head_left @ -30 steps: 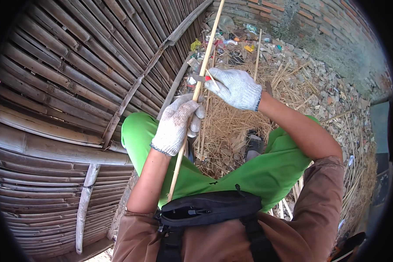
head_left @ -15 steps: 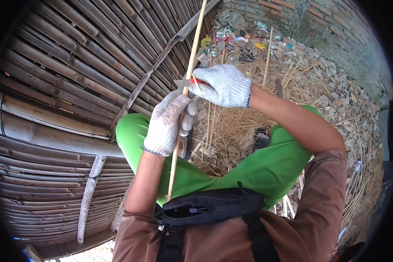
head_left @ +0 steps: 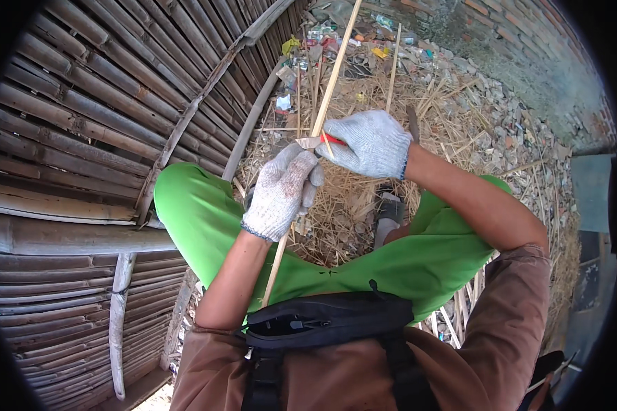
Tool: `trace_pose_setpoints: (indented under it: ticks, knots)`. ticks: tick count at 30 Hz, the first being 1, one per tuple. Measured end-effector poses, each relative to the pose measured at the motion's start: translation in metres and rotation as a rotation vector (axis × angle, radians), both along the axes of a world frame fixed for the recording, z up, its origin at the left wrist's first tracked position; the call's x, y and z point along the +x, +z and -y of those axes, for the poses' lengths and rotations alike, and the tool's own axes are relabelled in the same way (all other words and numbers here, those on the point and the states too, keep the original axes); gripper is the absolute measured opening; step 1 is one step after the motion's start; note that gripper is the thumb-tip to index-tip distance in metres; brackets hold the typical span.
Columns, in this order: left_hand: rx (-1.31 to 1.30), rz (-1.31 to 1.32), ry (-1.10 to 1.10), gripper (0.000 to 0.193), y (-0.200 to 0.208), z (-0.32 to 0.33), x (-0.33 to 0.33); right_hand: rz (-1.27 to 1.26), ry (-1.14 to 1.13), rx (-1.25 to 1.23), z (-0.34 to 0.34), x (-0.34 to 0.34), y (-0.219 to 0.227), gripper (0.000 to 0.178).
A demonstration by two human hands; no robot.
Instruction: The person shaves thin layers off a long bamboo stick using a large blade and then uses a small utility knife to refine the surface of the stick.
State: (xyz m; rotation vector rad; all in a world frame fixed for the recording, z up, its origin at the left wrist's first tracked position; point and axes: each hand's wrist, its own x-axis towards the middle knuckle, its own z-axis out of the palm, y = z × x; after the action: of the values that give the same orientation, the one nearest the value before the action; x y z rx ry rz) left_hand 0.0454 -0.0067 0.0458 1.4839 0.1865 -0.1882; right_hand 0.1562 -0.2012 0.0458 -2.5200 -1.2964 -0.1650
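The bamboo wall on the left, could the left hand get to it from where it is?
Probably yes: the left hand grips the bamboo stick, and only the green-clad knee lies between it and the bamboo wall.

Bamboo strip (head_left: 332, 75): long, thin, pale yellow, straight. It runs diagonally from above the green trousers (head_left: 206, 219) up and away. Knife (head_left: 315, 141): pale blade, red handle, lying across the strip well above the trousers.

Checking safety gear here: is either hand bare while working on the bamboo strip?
No: the left hand and the right hand both wear knit work gloves while gripping the bamboo strip.
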Motion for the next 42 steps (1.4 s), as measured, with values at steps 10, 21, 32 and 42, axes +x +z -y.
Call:
trace_pose_setpoints:
  ticks: [10, 21, 32, 42]
  knots:
    - [-0.106, 0.073, -0.001, 0.024, 0.004, -0.006, 0.002, 0.233, -0.08, 0.071, -0.002, 0.012, 0.01, 0.043]
    - [-0.136, 0.05, -0.044, 0.024, -0.001, 0.006, 0.002, 0.193, -0.072, -0.011, 0.01, -0.005, 0.012, 0.045]
    - [-0.22, 0.04, -0.165, 0.029, -0.007, 0.003, -0.011, -0.054, -0.701, 0.053, 0.068, 0.086, 0.066, 0.076]
    - [-0.286, 0.054, -0.057, 0.028, -0.027, -0.009, -0.003, 0.069, -0.408, 0.137, 0.062, 0.061, 0.038, 0.056]
